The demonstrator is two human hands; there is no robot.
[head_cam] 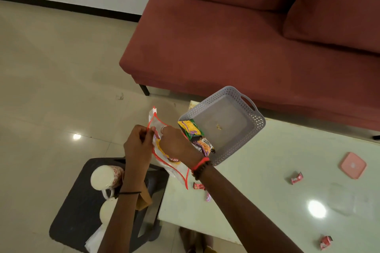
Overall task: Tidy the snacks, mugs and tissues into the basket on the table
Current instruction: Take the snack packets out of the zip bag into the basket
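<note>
Both hands hold a clear snack bag with red edging (pixel 173 167) above the table's left corner. My left hand (pixel 138 146) pinches its upper edge, and my right hand (pixel 176 143) grips it from the right. A green and yellow peanut packet (pixel 195 134) leans over the near rim of the grey plastic basket (pixel 244 100), which stands on the pale table (pixel 267 201). Two white mugs (pixel 106 177) (pixel 107 210) lie on a dark stool (pixel 76 201) at the lower left. Small red sweet wrappers (pixel 296 178) (pixel 199 186) (pixel 326 242) are scattered on the table.
A pink square lid (pixel 352 165) lies at the table's right. A red sofa (pixel 236 43) runs along the table's far side. White tissue or plastic (pixel 95 239) and a brown paper piece (pixel 144 201) sit on the stool. Beige tiled floor lies to the left.
</note>
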